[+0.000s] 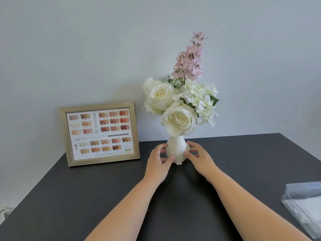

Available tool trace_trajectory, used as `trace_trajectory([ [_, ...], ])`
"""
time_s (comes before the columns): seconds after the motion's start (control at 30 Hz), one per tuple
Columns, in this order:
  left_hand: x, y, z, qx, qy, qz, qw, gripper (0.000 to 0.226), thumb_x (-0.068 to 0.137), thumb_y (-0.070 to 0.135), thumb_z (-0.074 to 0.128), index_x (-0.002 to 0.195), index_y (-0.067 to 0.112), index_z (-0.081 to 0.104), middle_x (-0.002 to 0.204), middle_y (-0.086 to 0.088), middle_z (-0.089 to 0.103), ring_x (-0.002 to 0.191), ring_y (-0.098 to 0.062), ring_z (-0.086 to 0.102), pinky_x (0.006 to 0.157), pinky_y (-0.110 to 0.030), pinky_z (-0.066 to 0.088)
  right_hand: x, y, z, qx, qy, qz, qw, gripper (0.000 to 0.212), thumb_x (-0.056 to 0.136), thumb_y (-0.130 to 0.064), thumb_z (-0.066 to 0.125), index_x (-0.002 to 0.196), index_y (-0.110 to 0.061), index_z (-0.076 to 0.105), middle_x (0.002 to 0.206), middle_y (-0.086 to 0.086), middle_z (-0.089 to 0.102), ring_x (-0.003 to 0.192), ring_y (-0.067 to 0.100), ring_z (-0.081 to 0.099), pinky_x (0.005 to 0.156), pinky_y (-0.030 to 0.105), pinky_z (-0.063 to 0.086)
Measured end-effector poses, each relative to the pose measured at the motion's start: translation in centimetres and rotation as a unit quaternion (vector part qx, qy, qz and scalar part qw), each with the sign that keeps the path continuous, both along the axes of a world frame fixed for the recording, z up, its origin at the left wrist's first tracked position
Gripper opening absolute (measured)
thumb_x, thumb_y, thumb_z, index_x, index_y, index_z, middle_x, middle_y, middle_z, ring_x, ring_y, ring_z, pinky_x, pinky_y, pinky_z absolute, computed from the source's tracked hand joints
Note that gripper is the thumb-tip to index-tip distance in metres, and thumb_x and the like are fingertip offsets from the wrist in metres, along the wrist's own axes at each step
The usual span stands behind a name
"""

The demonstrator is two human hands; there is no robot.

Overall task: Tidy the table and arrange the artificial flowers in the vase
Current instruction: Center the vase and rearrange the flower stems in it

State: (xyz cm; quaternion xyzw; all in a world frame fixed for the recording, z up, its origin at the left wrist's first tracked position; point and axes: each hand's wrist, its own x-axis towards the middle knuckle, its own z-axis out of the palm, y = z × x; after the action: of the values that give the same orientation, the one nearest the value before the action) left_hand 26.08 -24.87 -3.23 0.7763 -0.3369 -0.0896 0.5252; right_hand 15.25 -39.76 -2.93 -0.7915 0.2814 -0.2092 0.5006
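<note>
Head view: I see the left hand and right hand cupping the white vase mid-tabletop, fingers curled onto its sides, artificial flowers already in, so I'd judge final positioning; next, let go without tipping it.

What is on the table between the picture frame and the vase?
Nothing: in the head view only bare dark table lies between the picture frame and the vase, apart from the left hand touching the vase's side.
</note>
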Motion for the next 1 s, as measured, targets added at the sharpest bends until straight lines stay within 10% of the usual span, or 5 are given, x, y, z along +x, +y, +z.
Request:
trace_trajectory([
  [0.23,0.9,-1.4,-0.5,-0.002,-0.007,0.036,0.999,0.054,0.086,0.039,0.073,0.133,0.041,0.047,0.115,0.014,0.058,0.078,0.002,0.067,0.071,-0.015,0.049,1.2,-1.5,0.0,0.01,0.019,0.003,1.0,0.039,0.095,-0.036,0.057,0.134,-0.038,0.051,0.112,-0.013,0.064,0.107,0.011,0.058,0.1,0.04,0.045],
  [0.47,1.4,-1.8,-1.3,-0.032,-0.015,0.016,0.999,0.04,0.09,0.04,0.066,0.126,0.047,0.051,0.116,0.018,0.055,0.092,0.007,0.064,0.072,-0.011,0.047,0.9,-1.1,-0.4,-0.027,0.008,0.012,1.0,0.061,0.086,-0.041,0.066,0.141,-0.041,0.041,0.113,-0.025,0.058,0.089,0.002,0.061,0.074,0.017,0.043],
  [0.7,3.9,-4.0,5.3,-0.19,0.275,-0.008,0.942,0.032,0.101,0.045,0.043,0.119,0.032,0.065,0.13,0.009,0.06,0.123,-0.016,0.052,0.109,-0.041,0.033,2.3,-0.2,-0.4,-0.018,-0.003,0.014,1.0,0.11,0.052,-0.064,0.08,0.145,-0.043,0.025,0.131,-0.009,0.049,0.114,0.012,0.053,0.097,0.04,0.048],
  [0.83,6.3,-4.9,11.2,-0.266,0.288,-0.091,0.915,0.037,0.104,0.033,0.043,0.128,0.011,0.06,0.125,-0.017,0.065,0.114,-0.033,0.061,0.096,-0.045,0.049,3.8,0.3,-0.3,-0.028,0.007,-0.023,0.999,0.11,0.044,-0.066,0.079,0.14,-0.043,0.031,0.126,-0.007,0.05,0.116,0.02,0.05,0.099,0.049,0.046],
  [1.0,8.7,-5.0,14.5,-0.32,0.363,-0.177,0.857,0.063,0.105,0.05,0.023,0.088,0.024,0.077,0.088,-0.003,0.073,0.087,-0.018,0.069,0.083,-0.033,0.055,4.3,0.1,-0.6,-0.077,0.016,-0.029,0.997,0.099,0.049,-0.068,0.073,0.136,-0.04,0.034,0.121,-0.013,0.052,0.114,0.017,0.049,0.098,0.047,0.046],
])
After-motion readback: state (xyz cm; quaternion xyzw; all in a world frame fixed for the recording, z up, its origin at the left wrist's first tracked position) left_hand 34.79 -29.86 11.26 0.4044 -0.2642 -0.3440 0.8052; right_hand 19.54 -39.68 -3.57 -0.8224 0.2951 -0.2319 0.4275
